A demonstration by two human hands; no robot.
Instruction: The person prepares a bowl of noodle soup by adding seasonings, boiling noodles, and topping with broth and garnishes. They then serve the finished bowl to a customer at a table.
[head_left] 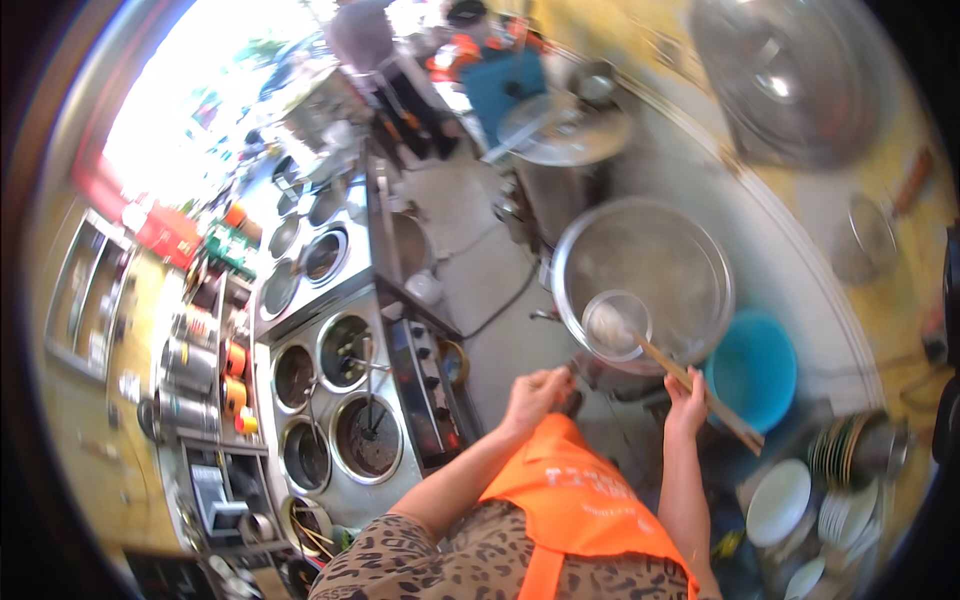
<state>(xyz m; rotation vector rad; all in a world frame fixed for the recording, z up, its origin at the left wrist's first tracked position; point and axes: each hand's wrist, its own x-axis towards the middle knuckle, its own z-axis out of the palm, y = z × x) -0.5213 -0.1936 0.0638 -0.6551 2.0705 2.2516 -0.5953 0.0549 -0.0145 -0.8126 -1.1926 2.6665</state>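
Note:
In the head view my right hand (pixel 686 397) grips the wooden handle (pixel 720 412) of a round strainer. The strainer's basket (pixel 616 324), with pale food in it, is over the near left rim of a large steel pot (pixel 649 262); its contents look cloudy. My left hand (pixel 541 394) is raised in front of the orange apron (pixel 577 502), left of the pot's near side. Its fingers are curled; whether they hold anything is unclear. A turquoise bucket (pixel 754 371) stands to the right of the pot, below the strainer's handle.
At the left runs a steel counter (pixel 345 499) with several round wells. Beyond the pot stands a tall covered pot (pixel 562 142). A person (pixel 367 52) is farther back. Plates (pixel 778 502) and stacked bowls (pixel 840 450) lie at the lower right. A hose (pixel 510 304) crosses the floor.

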